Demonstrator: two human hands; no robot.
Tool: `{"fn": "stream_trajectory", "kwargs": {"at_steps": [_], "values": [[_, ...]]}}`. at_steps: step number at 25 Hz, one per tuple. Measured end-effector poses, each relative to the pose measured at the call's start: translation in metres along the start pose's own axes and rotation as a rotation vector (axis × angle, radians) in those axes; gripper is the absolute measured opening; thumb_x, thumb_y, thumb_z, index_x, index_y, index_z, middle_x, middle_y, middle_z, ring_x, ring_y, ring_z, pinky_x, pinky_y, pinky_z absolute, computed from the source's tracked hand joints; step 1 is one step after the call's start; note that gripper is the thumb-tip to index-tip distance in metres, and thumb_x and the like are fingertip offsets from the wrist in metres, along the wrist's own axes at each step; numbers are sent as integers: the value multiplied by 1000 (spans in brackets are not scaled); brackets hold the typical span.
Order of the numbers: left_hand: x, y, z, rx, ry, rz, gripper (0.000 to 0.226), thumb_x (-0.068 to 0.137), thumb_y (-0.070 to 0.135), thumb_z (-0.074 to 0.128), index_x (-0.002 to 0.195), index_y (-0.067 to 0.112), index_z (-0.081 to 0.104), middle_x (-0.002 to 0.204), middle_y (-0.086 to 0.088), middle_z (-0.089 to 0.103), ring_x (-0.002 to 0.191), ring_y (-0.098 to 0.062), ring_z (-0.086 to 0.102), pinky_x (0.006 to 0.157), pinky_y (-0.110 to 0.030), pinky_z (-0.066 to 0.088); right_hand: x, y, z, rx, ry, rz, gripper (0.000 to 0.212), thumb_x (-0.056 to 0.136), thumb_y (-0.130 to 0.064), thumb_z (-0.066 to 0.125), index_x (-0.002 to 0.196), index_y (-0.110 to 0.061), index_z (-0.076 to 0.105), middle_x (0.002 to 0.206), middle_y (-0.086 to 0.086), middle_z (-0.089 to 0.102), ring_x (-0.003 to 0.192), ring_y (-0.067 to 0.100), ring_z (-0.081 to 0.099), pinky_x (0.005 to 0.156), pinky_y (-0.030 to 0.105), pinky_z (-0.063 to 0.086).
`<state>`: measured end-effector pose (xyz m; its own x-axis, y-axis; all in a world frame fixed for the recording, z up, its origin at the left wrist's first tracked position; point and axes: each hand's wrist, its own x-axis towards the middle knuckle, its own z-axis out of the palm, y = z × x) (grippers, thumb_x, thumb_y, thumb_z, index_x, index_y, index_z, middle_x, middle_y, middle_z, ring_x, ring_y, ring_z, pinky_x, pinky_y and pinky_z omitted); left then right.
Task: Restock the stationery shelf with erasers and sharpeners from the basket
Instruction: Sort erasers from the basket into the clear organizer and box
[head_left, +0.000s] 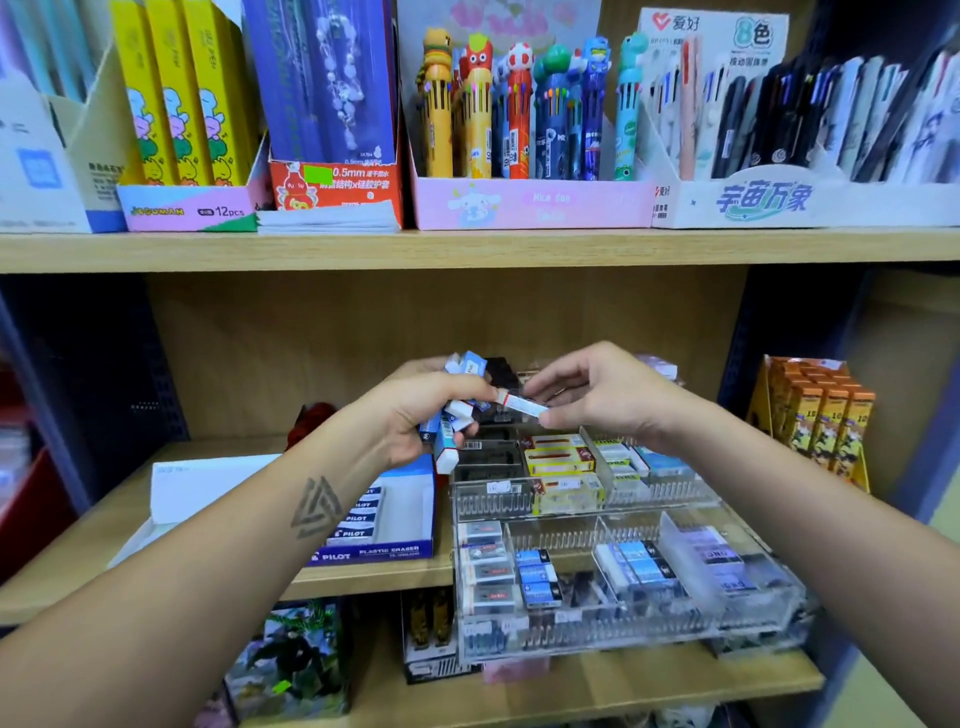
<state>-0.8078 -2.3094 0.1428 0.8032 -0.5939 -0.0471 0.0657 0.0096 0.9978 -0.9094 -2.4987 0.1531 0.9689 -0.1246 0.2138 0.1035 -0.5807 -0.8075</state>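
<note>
My left hand (415, 410) grips a bunch of several small blue-and-white erasers (457, 415) in front of the middle shelf. My right hand (608, 395) pinches one white eraser with a red stripe (522, 404) between thumb and fingers, its end still touching the bunch. Both hands hover above a clear acrylic tiered organiser (613, 613) whose compartments hold rows of erasers. No basket is in view.
A blue Pilot plastic eraser box (384, 545) sits open left of the organiser on the wooden shelf (363, 577). Orange boxes (821, 415) stand at the right. The upper shelf carries pen display boxes (530, 208). Below are more packaged goods.
</note>
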Motion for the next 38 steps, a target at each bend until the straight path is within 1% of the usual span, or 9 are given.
{"fn": "stream_trajectory", "kwargs": {"at_steps": [2,6,9,12,16,20,26,31,38], "values": [[-6,-2,-2,41,-4,11,21,80,-2,73,96,8,65,78,-17,64,51,-23,53,42,-21,38,-9,3,2,-97,2,-5,32,74,13,74,99,-7,76,97,11,76,87,26,71,85,36,58],[-19,-5,-22,97,58,-14,22,79,-2,72,98,8,66,82,-18,64,47,-20,53,38,-20,38,-15,0,22,-150,-19,-62,28,71,11,75,93,-6,74,94,13,75,76,14,66,80,37,58],[-28,-8,-50,100,165,-50,24,79,-3,71,99,7,63,81,-18,62,49,-22,53,39,-19,38,-2,-11,54,-279,-57,-130,21,72,-1,82,90,-10,75,87,5,75,77,14,68,79,35,57],[-32,-19,-84,133,283,-69,32,76,-4,70,107,1,62,79,-19,62,57,-23,54,44,-22,40,18,-25,95,-552,-79,-227,18,76,-14,81,93,-20,76,87,-6,72,84,14,67,79,31,56],[-39,-41,-109,99,339,-85,28,77,-5,68,105,-2,64,75,-20,63,45,-23,55,40,-21,41,40,-37,147,-990,-148,-266,20,83,-4,62,98,-16,69,101,11,66,93,31,65,75,34,53],[-40,-67,-117,38,295,-105,22,76,-7,65,95,4,64,64,-15,58,42,-20,48,40,-20,36,57,-37,181,-1250,-242,-192,22,91,-11,62,112,-7,63,113,16,65,102,35,65,77,36,50],[-34,-84,-129,-21,245,-108,18,75,-6,65,86,6,59,57,-11,57,43,-22,47,43,-23,36,78,-28,200,-1267,-246,-85,30,92,-9,58,123,-6,58,122,16,64,109,32,63,87,36,50],[-34,-84,-132,9,252,-83,18,76,-8,64,88,5,60,53,-9,57,41,-22,48,42,-23,36,72,-16,214,-1347,-118,-120,27,95,-8,48,115,-13,64,117,12,65,110,32,62,72,34,42],[-38,-88,-135,-17,221,-97,18,77,-7,66,88,7,62,63,-12,61,47,-23,51,43,-23,37,63,-15,220,-1235,-114,-61,22,92,-6,51,110,-11,62,112,13,64,103,35,63,69,34,42]]}}
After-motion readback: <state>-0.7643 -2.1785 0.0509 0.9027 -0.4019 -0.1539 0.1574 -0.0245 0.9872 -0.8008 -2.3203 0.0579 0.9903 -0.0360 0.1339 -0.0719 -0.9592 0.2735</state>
